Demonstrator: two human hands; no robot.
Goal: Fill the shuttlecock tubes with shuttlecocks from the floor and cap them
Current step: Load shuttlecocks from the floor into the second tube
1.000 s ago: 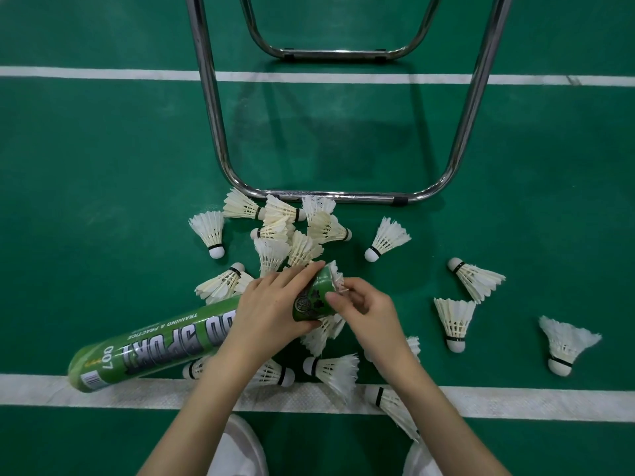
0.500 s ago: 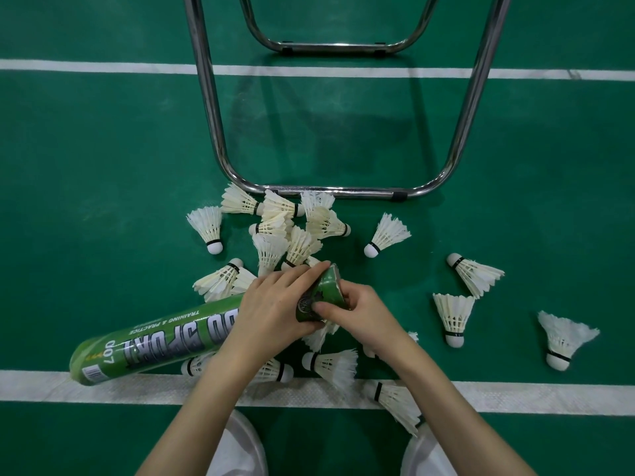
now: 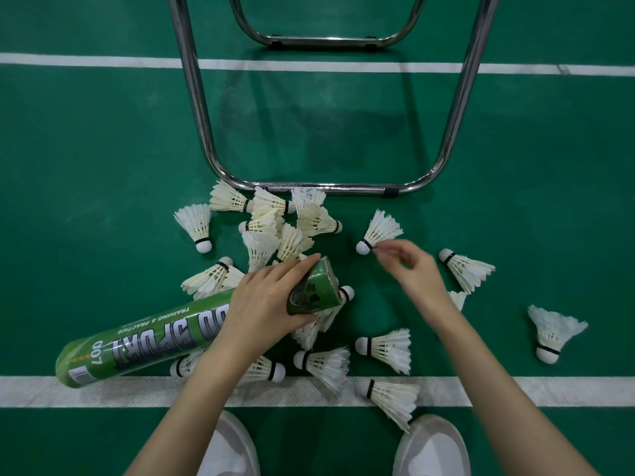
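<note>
A: Left hand (image 3: pixel 264 304) grips the tube (image 3: pixel 165 334) near its open mouth, fingers curled over the top, thumb underneath. The tube slants off the floor, far end down to the left over the white line (image 3: pixel 515 389).

B: And the right hand (image 3: pixel 409 269)?

A: Holding nothing. It's blurred, fingers loosely bent, thumb and forefinger reaching toward a shuttle (image 3: pixel 376 235) just ahead of it. The fingertips are at the cork end, but I can't tell whether they touch.

B: So which step is this?

A: Filling, I'd judge: fetching one more shuttle. No cap is in sight, so capping isn't close.

B: What does the next move need?

A: Pinch that shuttle by the cork or the base of the feathers, turn it cork-first, and bring it back to the mouth beside the left fingers. The left hand should keep the mouth steady and facing right. Squeezed feathers could bend.

B: What else is nearby?

A: Shuttles lie under both wrists and to the right of the right hand. Beyond the left hand sits the thick pile (image 3: pixel 275 225), and past it a chair frame (image 3: pixel 326 188), its near bar just behind the pile.
</note>
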